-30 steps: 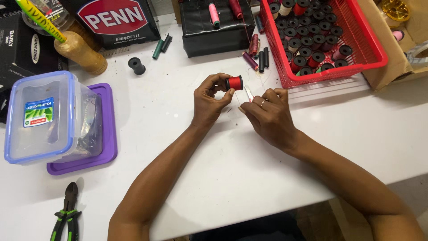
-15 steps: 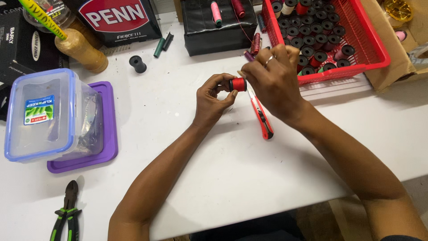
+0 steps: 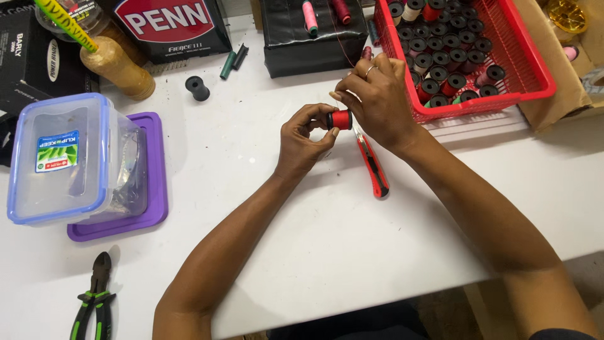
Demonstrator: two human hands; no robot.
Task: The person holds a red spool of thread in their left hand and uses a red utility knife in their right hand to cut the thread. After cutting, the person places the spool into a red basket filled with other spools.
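Nearest, green-handled pliers (image 3: 94,296) lie well below and left of the left hand (image 3: 302,138), whose fingers are pinched on a red spool (image 3: 341,119) held just above the white table (image 3: 283,252). The right hand (image 3: 377,101) touches the spool from the right, fingers drawn together at it as if on thread, though whether it grips any I cannot tell, and a red cutter (image 3: 372,165) lies just below it. Further off, a clear box (image 3: 69,157) on a purple lid (image 3: 151,189) sits well left of the left hand, a black spool (image 3: 197,87) up-left, and a red basket (image 3: 535,69) of spools just right of the right hand.
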